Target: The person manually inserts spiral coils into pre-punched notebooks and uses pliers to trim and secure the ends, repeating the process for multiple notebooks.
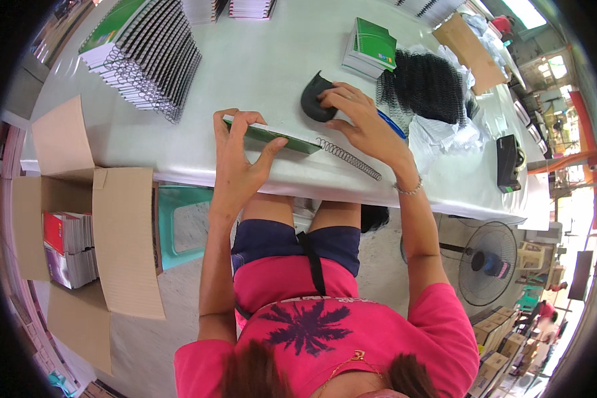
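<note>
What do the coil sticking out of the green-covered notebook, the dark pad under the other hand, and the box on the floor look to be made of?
The coil looks like thin dark wire, metal or plastic-coated; it holds a springy, even helix. The dark pad under the right hand seems matte rubber or foam, curved and dull. The box is plainly brown corrugated cardboard with raw flaps. The notebook, held by the left hand, has a glossy card cover.

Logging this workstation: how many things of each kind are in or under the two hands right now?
Green-covered notebook, gripped by the left hand: 1
Wire spiral, sticking out of the notebook's end: 1
Black curved piece, under the right hand: 1
Total: 3
</note>
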`<state>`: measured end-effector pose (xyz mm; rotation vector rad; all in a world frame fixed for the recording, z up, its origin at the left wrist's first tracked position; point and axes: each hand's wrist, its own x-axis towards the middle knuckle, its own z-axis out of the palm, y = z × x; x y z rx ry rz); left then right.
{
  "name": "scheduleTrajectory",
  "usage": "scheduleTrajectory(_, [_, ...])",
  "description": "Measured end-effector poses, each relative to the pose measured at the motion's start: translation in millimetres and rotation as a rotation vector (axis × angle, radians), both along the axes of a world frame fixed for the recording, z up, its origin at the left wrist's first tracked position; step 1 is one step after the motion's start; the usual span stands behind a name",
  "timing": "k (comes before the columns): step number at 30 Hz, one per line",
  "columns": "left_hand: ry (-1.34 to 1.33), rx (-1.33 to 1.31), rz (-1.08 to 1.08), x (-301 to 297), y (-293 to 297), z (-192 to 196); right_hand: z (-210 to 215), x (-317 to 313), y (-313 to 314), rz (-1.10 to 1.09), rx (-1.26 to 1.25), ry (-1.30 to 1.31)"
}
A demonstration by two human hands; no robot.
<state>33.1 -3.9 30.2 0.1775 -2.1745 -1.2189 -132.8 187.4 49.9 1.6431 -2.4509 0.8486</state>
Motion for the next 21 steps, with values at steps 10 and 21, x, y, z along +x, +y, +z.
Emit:
scheduleTrajectory(10, [-0.049, 0.048, -0.026, -1.8, 4.9, -2.0, 29.6, 22.9, 9.1, -0.188, 0.206, -0.463])
scheduleTrajectory(21, [-0.042, 0.069, -0.069, -5.8, 7.1, -4.0, -8.0, 28.9, 20.4, -0.328, 0.018, -0.021])
